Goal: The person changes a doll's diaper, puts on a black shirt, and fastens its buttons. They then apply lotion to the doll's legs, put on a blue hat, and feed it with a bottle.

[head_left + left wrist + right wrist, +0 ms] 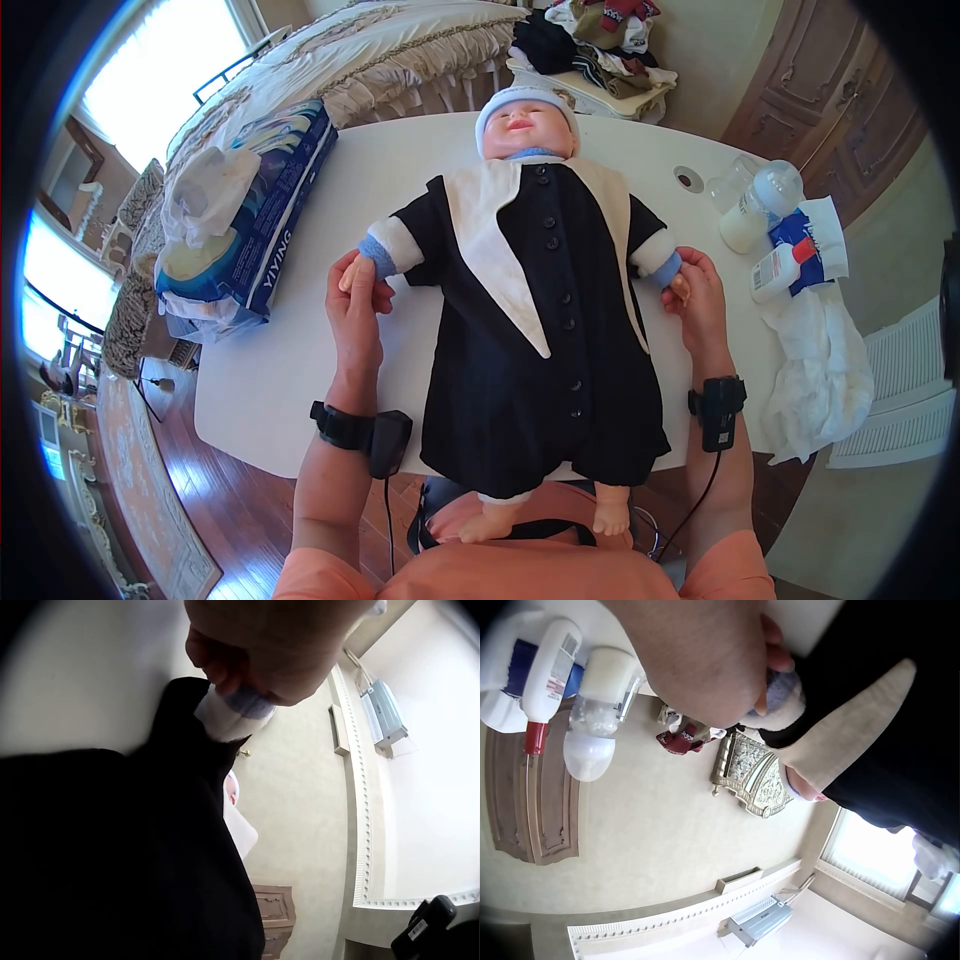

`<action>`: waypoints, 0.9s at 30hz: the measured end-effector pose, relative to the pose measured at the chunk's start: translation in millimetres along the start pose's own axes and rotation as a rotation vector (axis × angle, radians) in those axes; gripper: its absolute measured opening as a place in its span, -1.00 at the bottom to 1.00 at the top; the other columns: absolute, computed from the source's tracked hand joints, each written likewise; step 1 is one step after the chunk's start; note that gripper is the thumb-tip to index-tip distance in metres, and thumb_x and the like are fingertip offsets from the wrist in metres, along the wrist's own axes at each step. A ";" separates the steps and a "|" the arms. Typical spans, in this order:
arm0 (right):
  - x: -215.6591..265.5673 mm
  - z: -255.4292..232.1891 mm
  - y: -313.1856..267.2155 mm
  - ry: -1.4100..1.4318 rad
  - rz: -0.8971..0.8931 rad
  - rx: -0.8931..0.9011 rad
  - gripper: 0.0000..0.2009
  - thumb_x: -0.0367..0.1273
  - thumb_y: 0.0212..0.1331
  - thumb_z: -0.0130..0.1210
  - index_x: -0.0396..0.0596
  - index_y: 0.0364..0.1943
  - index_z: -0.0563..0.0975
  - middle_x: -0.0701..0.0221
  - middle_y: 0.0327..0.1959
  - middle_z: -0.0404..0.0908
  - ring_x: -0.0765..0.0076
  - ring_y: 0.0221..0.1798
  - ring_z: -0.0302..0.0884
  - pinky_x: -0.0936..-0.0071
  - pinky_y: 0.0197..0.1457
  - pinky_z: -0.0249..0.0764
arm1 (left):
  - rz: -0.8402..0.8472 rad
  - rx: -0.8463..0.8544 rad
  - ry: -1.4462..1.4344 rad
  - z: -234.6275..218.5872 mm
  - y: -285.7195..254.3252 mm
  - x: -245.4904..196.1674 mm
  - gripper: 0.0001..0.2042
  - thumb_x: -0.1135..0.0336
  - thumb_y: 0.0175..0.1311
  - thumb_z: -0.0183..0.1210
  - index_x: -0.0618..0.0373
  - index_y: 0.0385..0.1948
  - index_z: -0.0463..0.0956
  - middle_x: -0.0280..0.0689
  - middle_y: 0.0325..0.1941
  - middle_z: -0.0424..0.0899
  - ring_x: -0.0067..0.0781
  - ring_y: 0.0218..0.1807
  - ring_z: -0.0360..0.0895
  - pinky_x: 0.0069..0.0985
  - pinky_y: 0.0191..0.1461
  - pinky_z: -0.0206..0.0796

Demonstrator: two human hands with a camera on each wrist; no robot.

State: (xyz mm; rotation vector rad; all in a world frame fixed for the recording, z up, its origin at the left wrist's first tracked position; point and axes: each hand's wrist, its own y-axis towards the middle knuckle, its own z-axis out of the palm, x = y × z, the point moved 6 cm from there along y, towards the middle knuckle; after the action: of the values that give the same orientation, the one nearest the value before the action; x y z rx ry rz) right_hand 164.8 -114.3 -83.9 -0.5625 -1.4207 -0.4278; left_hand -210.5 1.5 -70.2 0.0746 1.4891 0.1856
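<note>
A baby doll [527,130] with a pale cap lies face up on the white table [240,400], wearing a black outfit [500,390] with a cream pointed collar [497,260]. Its arms are spread sideways, and blue-and-white cuffs [392,247] show beyond the black sleeves. The left hand [358,310] pinches the doll's hand at the cuff on the picture's left. On the other side, the right hand [700,305] holds the doll's other hand by its blue cuff [784,697]. The doll's bare feet [610,510] hang past the near table edge, against the person's orange shirt.
A blue diaper pack [290,190] lies at the table's left. On the right stand a milk bottle [742,222], a red-capped white bottle [775,275], a blue-and-white packet [822,240] and crumpled white cloth [820,370]. Clothes [600,50] are piled beyond the table.
</note>
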 end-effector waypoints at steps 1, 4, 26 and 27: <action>-0.1 -0.2 0.0 -0.002 0.002 -0.001 -0.78 -0.33 0.11 -0.19 -0.05 -0.19 0.38 0.49 -0.50 0.42 0.65 -0.61 0.36 0.72 -0.56 0.28 | -0.007 -0.010 -0.009 -0.4 0.1 1.0 -0.71 0.20 0.22 -0.02 0.21 -0.16 0.33 -0.39 -0.60 0.40 -0.70 -0.58 0.30 -0.77 -0.52 0.13; -0.4 -0.1 0.1 0.007 -0.004 0.008 -0.78 -0.33 0.11 -0.19 -0.06 -0.19 0.38 0.49 -0.50 0.42 0.65 -0.62 0.36 0.72 -0.56 0.28 | -0.025 -0.017 -0.047 1.0 -0.7 -0.7 -0.70 0.17 0.22 -0.05 0.21 -0.15 0.32 -0.37 -0.58 0.40 -0.68 -0.56 0.30 -0.75 -0.50 0.14; 6.7 -0.5 -2.5 -0.025 -0.051 -0.011 -0.75 -0.32 0.11 -0.18 -0.08 -0.16 0.38 0.48 -0.48 0.42 0.64 -0.60 0.36 0.71 -0.53 0.28 | -0.033 0.014 -0.131 2.2 -1.2 -3.7 -0.65 0.12 0.27 -0.12 0.19 -0.06 0.31 -0.45 -0.62 0.26 -0.72 -0.64 0.13 -0.74 -0.59 0.03; 11.6 0.3 -3.2 -0.033 -0.124 -0.003 -0.75 -0.32 0.11 -0.15 -0.08 -0.14 0.38 0.47 -0.45 0.44 0.65 -0.58 0.36 0.71 -0.52 0.28 | -0.052 0.006 -0.150 1.2 -1.6 -3.1 -0.63 0.09 0.28 -0.14 0.19 -0.07 0.32 -0.46 -0.63 0.24 -0.71 -0.66 0.11 -0.73 -0.60 0.01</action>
State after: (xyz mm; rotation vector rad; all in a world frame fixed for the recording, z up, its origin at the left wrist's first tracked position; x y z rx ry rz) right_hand 164.0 -116.1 -72.0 -0.4872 -1.4915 -0.5218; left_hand -209.3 -0.6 -67.3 0.0534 1.3401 0.1309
